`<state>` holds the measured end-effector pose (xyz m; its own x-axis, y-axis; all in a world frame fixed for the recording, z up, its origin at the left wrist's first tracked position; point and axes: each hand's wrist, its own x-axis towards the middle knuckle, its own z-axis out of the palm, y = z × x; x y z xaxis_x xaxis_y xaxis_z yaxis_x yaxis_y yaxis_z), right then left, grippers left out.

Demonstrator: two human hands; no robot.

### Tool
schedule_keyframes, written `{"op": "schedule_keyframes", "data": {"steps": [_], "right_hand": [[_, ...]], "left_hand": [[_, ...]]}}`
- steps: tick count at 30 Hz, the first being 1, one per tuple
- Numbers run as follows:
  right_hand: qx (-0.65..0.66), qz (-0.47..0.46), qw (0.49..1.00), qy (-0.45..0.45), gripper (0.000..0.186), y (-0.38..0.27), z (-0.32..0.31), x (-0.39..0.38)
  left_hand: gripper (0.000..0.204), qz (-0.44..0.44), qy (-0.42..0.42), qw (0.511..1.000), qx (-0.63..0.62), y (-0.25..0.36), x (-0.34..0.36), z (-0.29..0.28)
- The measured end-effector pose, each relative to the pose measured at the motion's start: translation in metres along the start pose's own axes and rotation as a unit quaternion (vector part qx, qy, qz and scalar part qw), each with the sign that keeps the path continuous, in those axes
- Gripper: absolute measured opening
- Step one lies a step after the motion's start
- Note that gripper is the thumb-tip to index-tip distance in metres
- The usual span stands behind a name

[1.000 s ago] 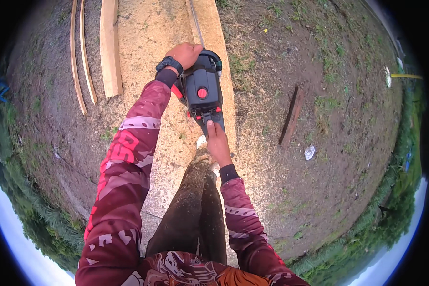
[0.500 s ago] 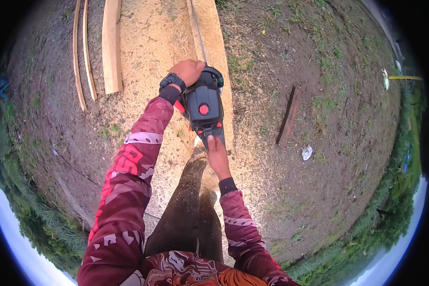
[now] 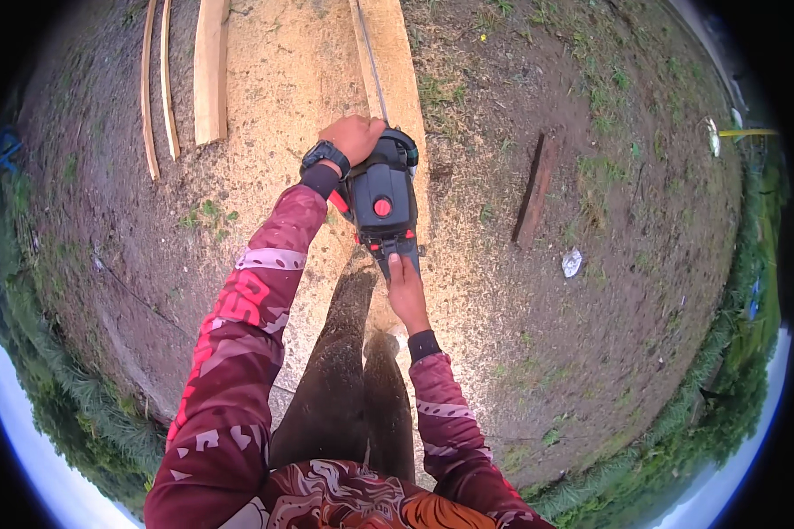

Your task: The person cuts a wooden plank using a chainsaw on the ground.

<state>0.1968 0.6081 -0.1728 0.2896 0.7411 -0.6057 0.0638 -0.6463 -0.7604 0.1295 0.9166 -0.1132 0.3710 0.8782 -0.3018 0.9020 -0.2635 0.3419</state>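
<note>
A black chainsaw with red parts [image 3: 382, 189] is held in both hands in front of my legs. My left hand [image 3: 353, 139], with a dark watch at the wrist, is closed around its front handle. Behind the motor housing, my right hand [image 3: 406, 291] grips the rear handle, thumb on top; its other fingers are hidden beneath. The guide bar [image 3: 368, 48] points away from me along a long wooden plank [image 3: 393, 57]. How deep the bar sits in the wood I cannot tell.
Sawdust [image 3: 282, 79] covers the ground left of the plank. A thick timber piece [image 3: 211, 79] and two thin wooden strips [image 3: 167, 88] lie at the far left. To the right are a dark piece of wood [image 3: 535, 189] and a crumpled shiny scrap [image 3: 572, 262].
The chainsaw and both hands have shifted slightly right and nearer in the picture. The strips and timber at the left now sit higher in view. Both hands keep their grip.
</note>
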Motion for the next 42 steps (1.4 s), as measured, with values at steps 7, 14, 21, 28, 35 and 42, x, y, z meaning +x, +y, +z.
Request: {"op": "schedule_keyframes", "data": {"steps": [7,14,21,28,35,42], "right_hand": [[-0.013,-0.061,0.997,0.043,0.058,0.053,-0.004,-0.031],[-0.011,-0.054,0.997,0.044,0.057,0.082,-0.007,-0.065],[0.001,-0.051,0.998,0.035,0.056,0.125,-0.009,-0.099],[0.008,0.035,0.999,-0.009,0.053,0.109,-0.018,-0.115],[0.008,0.030,1.000,-0.001,0.053,0.050,-0.015,-0.049],[-0.005,-0.032,0.999,0.026,0.058,-0.030,-0.008,0.014]], "left_hand": [[0.056,-0.013,0.010,1.000,-0.020,0.014,-0.048,0.029],[0.055,-0.013,0.011,0.999,-0.038,0.019,-0.088,0.056],[0.051,0.009,0.020,0.999,-0.041,0.022,-0.128,0.085],[0.053,-0.025,0.008,0.999,-0.040,0.028,-0.139,0.084],[0.052,0.004,0.012,0.998,-0.056,0.021,-0.061,0.039],[0.052,0.070,0.015,0.997,0.008,-0.008,0.031,-0.003]]}}
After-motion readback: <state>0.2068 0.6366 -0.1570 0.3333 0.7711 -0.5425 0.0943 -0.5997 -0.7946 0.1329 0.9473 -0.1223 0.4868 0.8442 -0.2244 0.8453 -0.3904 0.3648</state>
